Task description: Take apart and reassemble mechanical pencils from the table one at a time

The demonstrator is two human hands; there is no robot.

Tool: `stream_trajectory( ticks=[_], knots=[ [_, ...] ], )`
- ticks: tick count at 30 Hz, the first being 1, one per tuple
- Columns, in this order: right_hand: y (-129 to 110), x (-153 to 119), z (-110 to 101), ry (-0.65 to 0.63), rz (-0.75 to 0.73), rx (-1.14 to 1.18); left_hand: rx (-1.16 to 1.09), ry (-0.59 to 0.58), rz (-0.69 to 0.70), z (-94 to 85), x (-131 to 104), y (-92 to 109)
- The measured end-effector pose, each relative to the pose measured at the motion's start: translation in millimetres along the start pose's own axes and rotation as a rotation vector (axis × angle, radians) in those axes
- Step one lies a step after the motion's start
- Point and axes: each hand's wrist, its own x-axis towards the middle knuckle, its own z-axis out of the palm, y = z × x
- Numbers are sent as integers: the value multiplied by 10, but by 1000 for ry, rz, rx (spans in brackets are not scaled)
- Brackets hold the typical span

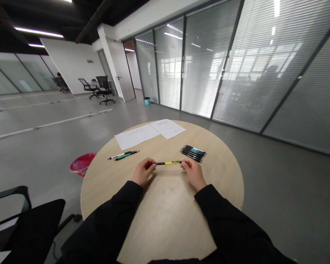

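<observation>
A yellow and black pen [168,163] is stretched level between my two hands, above the round table. My left hand [143,171] pinches its dark left end between thumb and fingers. At the other end, the one with the clip, my right hand [193,172] has its fingertips closed on the tip. Just beyond my right hand lies a row of several pens [193,153], mostly black with some green. To the far side of my left hand rest a white and black pen [121,155] and a green and black pen [127,155], side by side.
Two paper sheets, a blank-looking one [137,136] and a printed one [168,128], lie at the far edge of the wooden table [170,220]. A red bin [82,164] stands on the floor at left, near a black chair [30,227]. Glass partitions with blinds stand behind.
</observation>
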Motion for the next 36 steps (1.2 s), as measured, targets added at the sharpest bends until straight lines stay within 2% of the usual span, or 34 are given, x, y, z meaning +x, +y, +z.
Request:
stream_trajectory(
  ticks=[17,26,36],
  knots=[
    [14,8,-12,-7,-19,-17,-12,7,-19,-2,-11,35],
    [17,15,1,42,-49,-15,-25,8,-27,8,-14,48],
    [51,27,4,33,-6,0,-46,3,-33,11,-17,50]
  ],
)
